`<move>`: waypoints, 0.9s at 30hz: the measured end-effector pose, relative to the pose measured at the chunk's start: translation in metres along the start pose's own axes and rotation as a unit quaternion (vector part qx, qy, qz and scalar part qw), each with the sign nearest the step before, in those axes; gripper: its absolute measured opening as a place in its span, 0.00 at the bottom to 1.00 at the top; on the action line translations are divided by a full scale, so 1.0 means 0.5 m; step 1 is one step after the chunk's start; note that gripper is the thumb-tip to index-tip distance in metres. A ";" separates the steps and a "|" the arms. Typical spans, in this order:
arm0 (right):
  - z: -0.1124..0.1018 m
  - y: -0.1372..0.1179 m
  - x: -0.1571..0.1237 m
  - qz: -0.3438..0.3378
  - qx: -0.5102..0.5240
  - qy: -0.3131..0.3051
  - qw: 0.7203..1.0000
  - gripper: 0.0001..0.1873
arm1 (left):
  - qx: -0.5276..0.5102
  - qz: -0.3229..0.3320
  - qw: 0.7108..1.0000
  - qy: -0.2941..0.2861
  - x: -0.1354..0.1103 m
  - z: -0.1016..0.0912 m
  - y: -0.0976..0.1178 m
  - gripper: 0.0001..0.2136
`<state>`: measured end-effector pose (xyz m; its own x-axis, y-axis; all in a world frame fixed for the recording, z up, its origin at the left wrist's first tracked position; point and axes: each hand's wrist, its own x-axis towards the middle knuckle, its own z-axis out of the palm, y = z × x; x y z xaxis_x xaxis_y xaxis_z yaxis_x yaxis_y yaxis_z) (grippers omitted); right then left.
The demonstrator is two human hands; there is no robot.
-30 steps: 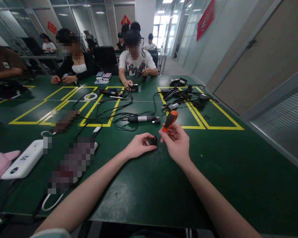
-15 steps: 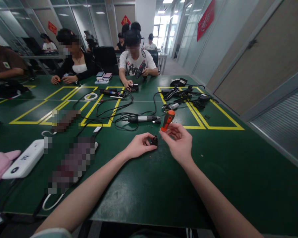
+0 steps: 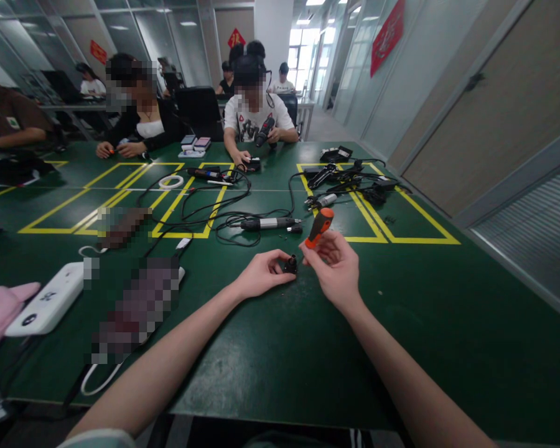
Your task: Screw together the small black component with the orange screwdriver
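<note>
Two bare hands meet over the green table (image 3: 448, 323). Left hand (image 3: 261, 274) has its fingertips pinched on a small black part (image 3: 289, 265), which sits between both hands' fingertips, just above the tabletop. Right hand (image 3: 336, 267) has its fingers clamped on an orange-handled screwdriver (image 3: 319, 226), handle tilting up and away, its tip hidden beside the part. Beyond the fingers lies a black-and-silver power tool (image 3: 268, 223) among cables.

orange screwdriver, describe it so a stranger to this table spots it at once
On the long dark green table with yellow lines, look to the middle of the near side. There a bare right hand holds the stubby screwdriver with the orange and black handle above a small black round part pinched by the left hand. Unlike the dark tools lying among cables behind, its handle is orange.
</note>
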<state>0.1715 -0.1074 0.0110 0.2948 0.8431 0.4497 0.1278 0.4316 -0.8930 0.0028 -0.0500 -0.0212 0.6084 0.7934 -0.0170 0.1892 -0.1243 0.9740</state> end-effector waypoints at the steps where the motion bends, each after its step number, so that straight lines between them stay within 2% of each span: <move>1: -0.001 -0.002 0.001 -0.003 -0.010 -0.004 1.000 0.13 | 0.000 0.000 1.000 0.001 0.000 0.000 0.000 0.20; 5: -0.005 -0.003 0.004 -0.001 -0.023 -0.016 1.000 0.13 | -0.004 0.003 1.000 0.001 0.001 0.001 0.000 0.19; 9: -0.003 0.001 0.003 -0.001 0.002 0.016 1.000 0.19 | -0.003 0.003 1.000 0.000 0.000 0.001 0.002 0.19; 12: -0.003 0.002 0.002 -0.010 0.002 0.016 1.000 0.17 | -0.001 -0.002 1.000 0.000 -0.001 0.001 0.002 0.18; 16: -0.005 -0.002 0.000 -0.017 -0.033 -0.015 0.999 0.11 | -0.001 -0.003 1.000 0.003 -0.001 0.001 0.000 0.19; 19: -0.004 0.000 0.001 -0.012 -0.035 -0.032 0.999 0.12 | -0.002 -0.002 1.000 0.003 0.000 0.001 -0.001 0.19; 23: 0.001 0.013 0.003 0.007 0.004 0.001 1.000 0.18 | 0.000 -0.002 1.000 0.004 0.001 0.001 -0.002 0.20; 27: 0.003 0.015 0.006 0.014 0.012 0.018 1.000 0.16 | -0.003 -0.004 1.000 -0.001 0.001 0.000 0.000 0.20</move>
<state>0.1722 -0.1011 0.0056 0.3314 0.8433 0.4230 0.0970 0.4156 -0.9044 0.0031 -0.0499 -0.0213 0.6087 0.7930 -0.0248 0.1899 -0.1152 0.9750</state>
